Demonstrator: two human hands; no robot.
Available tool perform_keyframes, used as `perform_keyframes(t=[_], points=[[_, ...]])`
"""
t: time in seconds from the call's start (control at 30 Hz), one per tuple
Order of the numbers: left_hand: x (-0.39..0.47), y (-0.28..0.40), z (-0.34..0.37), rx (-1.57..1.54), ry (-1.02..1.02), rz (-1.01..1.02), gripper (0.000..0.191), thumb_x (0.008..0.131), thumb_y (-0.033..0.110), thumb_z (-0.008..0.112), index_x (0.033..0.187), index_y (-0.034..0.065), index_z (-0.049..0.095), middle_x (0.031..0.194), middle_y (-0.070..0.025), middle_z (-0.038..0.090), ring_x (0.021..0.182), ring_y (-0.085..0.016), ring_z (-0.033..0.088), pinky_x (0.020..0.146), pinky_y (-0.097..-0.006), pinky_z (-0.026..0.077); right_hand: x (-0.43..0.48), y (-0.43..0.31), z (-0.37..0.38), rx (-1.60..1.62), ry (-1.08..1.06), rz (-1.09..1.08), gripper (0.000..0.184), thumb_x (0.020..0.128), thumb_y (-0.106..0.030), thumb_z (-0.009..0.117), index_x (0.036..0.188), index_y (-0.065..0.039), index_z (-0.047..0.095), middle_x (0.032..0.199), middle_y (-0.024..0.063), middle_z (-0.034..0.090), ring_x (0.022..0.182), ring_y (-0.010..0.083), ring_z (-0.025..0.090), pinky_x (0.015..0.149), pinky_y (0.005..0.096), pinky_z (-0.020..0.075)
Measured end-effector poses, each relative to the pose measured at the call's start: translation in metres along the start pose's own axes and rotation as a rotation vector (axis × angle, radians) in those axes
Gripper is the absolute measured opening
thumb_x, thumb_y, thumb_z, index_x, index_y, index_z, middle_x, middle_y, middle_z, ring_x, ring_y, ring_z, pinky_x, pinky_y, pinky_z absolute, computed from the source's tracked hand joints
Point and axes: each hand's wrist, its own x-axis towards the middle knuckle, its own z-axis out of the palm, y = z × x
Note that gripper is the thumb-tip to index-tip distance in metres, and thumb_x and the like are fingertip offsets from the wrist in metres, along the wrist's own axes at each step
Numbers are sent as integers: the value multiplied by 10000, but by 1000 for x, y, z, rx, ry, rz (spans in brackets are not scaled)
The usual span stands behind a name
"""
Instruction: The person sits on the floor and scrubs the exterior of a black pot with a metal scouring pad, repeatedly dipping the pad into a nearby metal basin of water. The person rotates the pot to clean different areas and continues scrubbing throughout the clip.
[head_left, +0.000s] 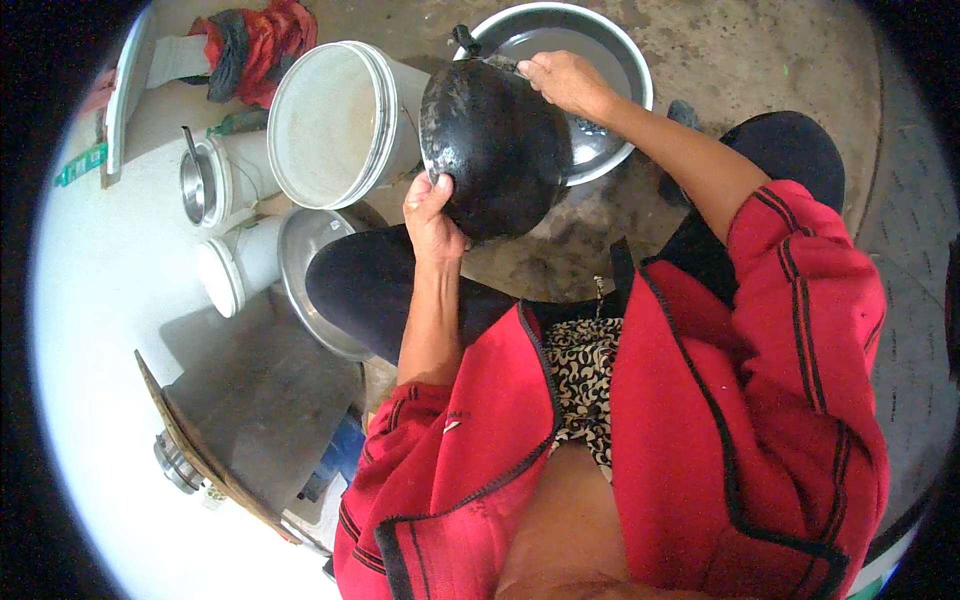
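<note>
A soot-blackened metal pot (495, 150) is tipped up between my hands, its dark rounded outside facing me. My left hand (435, 217) grips its near left edge, thumb on the outside and fingers mostly hidden beneath. At the far right edge my right hand (566, 82) is curled over a greyish strip (502, 63); whether that is a handle or a scrubber I cannot tell. A black knob-like handle (466, 39) sticks out beyond the pot. Behind and partly under the pot stands a wide white-rimmed basin (642, 75) with cloudy water (596, 64).
Left of the pot lies a large white bucket (330, 124), opening towards me. Nearby are a smaller bucket with a steel vessel (196, 184), a white lidded bucket (225, 277) and a steel basin (300, 270). A board-edged slab (255, 390) stands lower left. Red cloth (274, 52) hangs upper left.
</note>
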Motion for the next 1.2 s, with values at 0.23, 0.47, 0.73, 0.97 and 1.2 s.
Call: perform_keyframes(t=[0.23, 0.47, 0.73, 0.97, 1.2], points=[[-36, 5, -24, -37, 96, -48, 324, 876, 219, 679, 1090, -6, 587, 1108, -111, 665, 1012, -246, 631, 955, -388, 467, 9, -13, 23, -54, -124, -69, 446, 971, -348, 411, 874, 7, 663, 914, 254, 654, 881, 445, 618, 821, 522, 478], [-58, -4, -41, -84, 263, -4, 278, 905, 233, 642, 1071, 18, 582, 1105, -93, 659, 1010, -238, 623, 960, -394, 456, 8, -39, 53, -68, -207, -106, 455, 964, -379, 433, 882, 4, 665, 911, 254, 652, 875, 445, 617, 814, 518, 482], [-52, -6, -39, -39, 515, 113, 347, 928, 296, 609, 1089, -12, 613, 1103, -94, 644, 975, -221, 613, 931, -378, 452, 22, -68, 75, -90, -251, -151, 467, 968, -394, 413, 892, -11, 670, 915, 246, 655, 916, 437, 619, 834, 518, 482], [-42, -6, -45, -37, 649, 83, 423, 959, 364, 574, 1081, -38, 622, 1104, -110, 640, 962, -227, 605, 910, -387, 457, 30, -71, 87, -296, -220, -122, 466, 970, -390, 403, 907, -16, 675, 977, 240, 661, 930, 436, 623, 850, 537, 481], [-38, 2, -35, -17, 634, 103, 383, 964, 350, 573, 1031, -24, 627, 1043, -91, 638, 918, -207, 589, 876, -372, 459, 21, -77, 93, -337, -226, -98, 459, 985, -411, 402, 896, -28, 639, 935, 231, 653, 921, 434, 608, 809, 527, 479]])
